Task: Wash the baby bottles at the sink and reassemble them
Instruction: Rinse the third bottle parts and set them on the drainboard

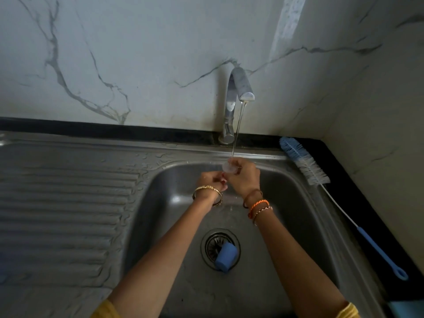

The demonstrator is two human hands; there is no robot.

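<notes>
Both my hands are over the steel sink [296, 184], under a thin stream of water from the tap [238, 88]. My right hand [244, 177] grips a small clear silicone bottle part, probably the nipple [229, 167], right where the water lands. My left hand [210, 182] sits close beside it with fingers curled; whether it holds anything is hidden. A blue bottle cap [226, 259] lies on its side over the drain strainer [212, 246].
A long bottle brush [314, 173] with blue and white bristles and a blue handle lies on the black counter along the sink's right edge. A ribbed steel drainboard [64, 203] stretches to the left. Marble wall behind and to the right.
</notes>
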